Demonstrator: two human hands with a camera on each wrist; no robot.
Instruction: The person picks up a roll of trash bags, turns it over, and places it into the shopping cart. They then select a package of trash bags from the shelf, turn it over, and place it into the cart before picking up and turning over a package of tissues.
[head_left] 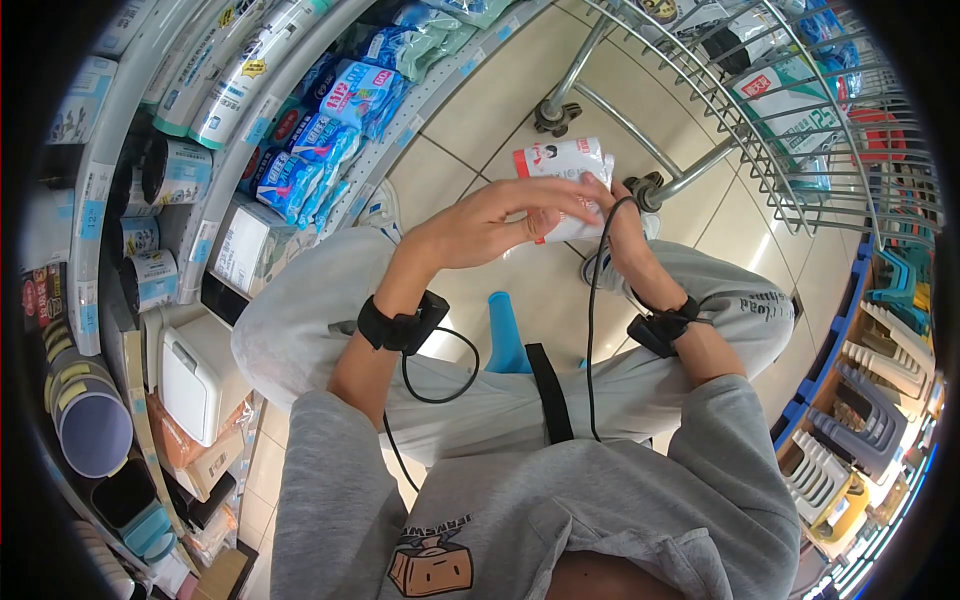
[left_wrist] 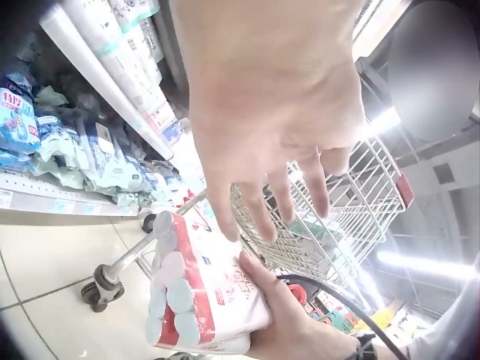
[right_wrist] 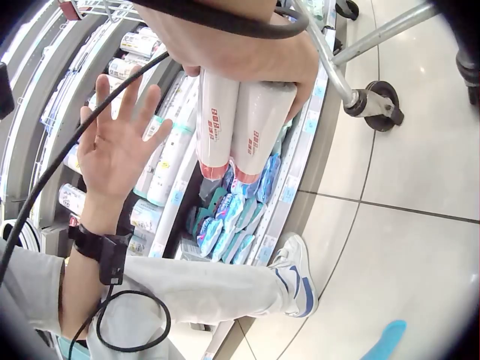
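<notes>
My right hand point(head_left: 628, 235) grips a white pack of small rolls point(head_left: 567, 160) with red bands, held in front of my knees. In the left wrist view the rolls' pale green and pink ends point(left_wrist: 180, 296) show at one side, and my right thumb lies along the wrapper. From the right wrist view, two rounded white lobes of the pack point(right_wrist: 255, 135) with red ends point down from my fingers. My left hand point(right_wrist: 120, 157) is spread with its fingers straight and its palm bare. It overlaps the pack in the head view, while the right wrist view shows it apart from it.
A metal shopping cart point(head_left: 800, 120) with packages inside stands ahead to the right, its wheels point(head_left: 557, 118) close to the pack. Shelves of blue bags point(head_left: 350, 95) and wrapped rolls point(head_left: 255, 75) line the left. Plastic stools point(head_left: 870, 410) are at the right. Black cables hang from both wrists.
</notes>
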